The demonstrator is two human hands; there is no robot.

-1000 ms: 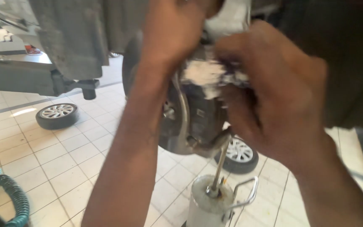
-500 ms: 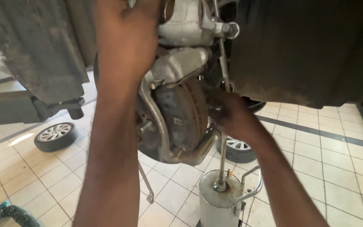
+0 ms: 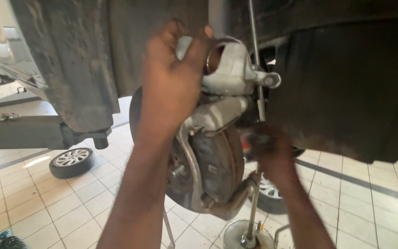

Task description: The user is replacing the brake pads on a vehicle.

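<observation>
I look up at a raised car's wheel hub. My left hand grips the grey metal brake caliper, lifted above the brake disc. My right hand is blurred, low beside the disc and behind it, close to a thin metal rod. Whether it holds anything cannot be made out. The dusty wheel arch liner hangs over the right side.
A loose wheel lies on the tiled floor at left, another wheel sits behind the hub. A round drain can on a stand is below. A lift arm runs along the left.
My left hand has stayed on the caliper, now raised higher off the disc. My right hand dropped from in front of the hub to lower right, behind the disc.
</observation>
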